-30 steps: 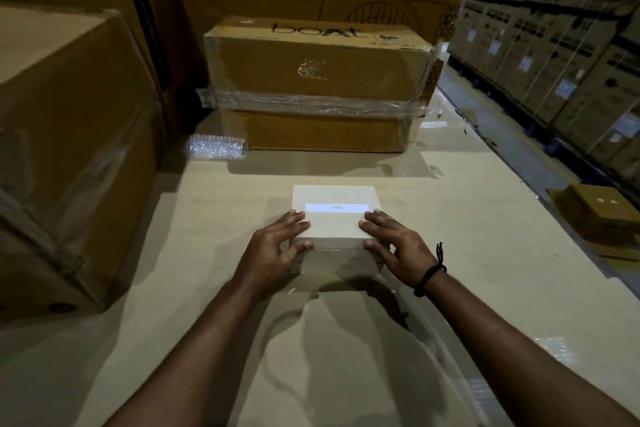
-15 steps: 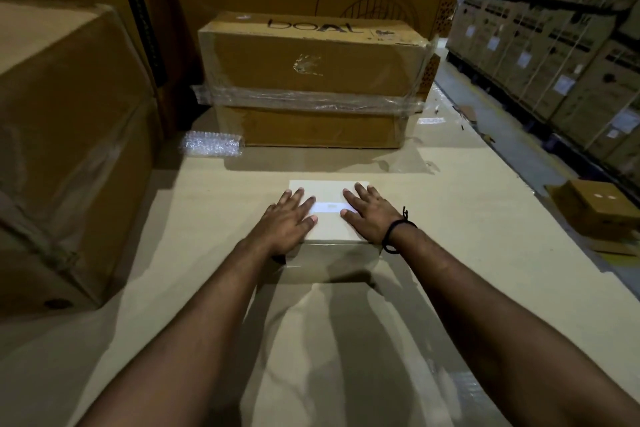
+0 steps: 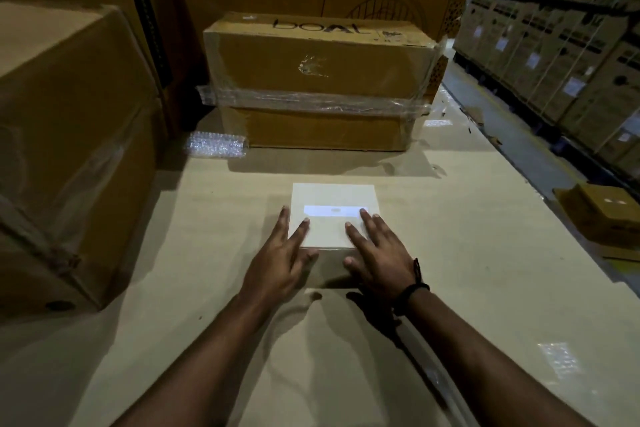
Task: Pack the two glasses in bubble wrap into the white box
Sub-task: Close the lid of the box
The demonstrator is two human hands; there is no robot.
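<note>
Centrally on the worktop (image 3: 450, 253), before a taped carton (image 3: 311, 80), the closed white box (image 3: 332, 198) is set, just ahead of both wrists. Its lid is touched by the left hand (image 3: 277, 263) and right hand (image 3: 381, 260), equally near, fingers (image 3: 299, 230) straight, nothing gripped. No glasses can be seen; a bubble-wrap bundle (image 3: 216, 144) is seen beside the carton.

Head view, down onto white box (image 3: 329, 232)

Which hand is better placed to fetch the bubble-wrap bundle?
Left, probably: the bubble-wrap bundle lies back-left of the white box, nearer the left hand; the right hand would have to cross the box.
</note>
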